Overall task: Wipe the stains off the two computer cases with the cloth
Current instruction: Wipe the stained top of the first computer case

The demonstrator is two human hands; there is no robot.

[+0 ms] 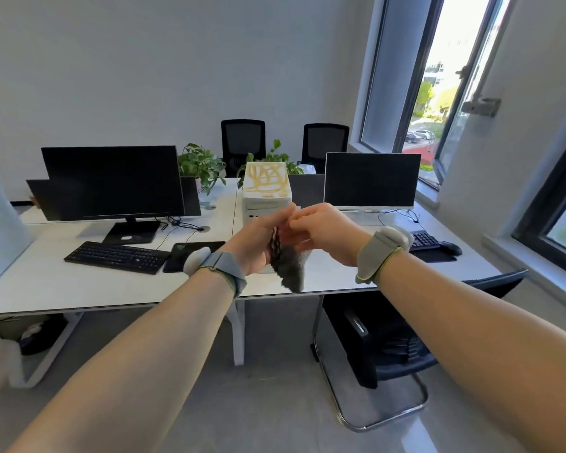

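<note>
Two bare forearms reach forward from the bottom of the view, each with a grey strap at the wrist. The left hand (258, 243) is curled around the upper part of the grey cloth (290, 261), gripping it so the rest hangs down in a loose point above the front edge of the white desk (79, 286). The right hand (321, 227) meets it from the other side, fingertips pinching the cloth's top edge. Holding it up between both hands this way looks like folding or bunching it into a pad before wiping, not yet a wiping stroke.

From the left, a dark monitor (111, 181) stands over a black keyboard (116, 256), with a potted plant (201, 165) behind. Directly beyond the hands stands a white computer case (267, 188) on the desk, upright, its top panel covered with yellowish-brown scribbled stains that appear untouched. Its lower front is hidden by the hands. A second case cannot be made out with certainty. Further right sit a white-framed monitor (371, 179) and a black chair (389, 348) tucked under the desk.

The cloth looks dark grey, soft and fuzzy, with a darker textured face showing near the left palm.
</note>
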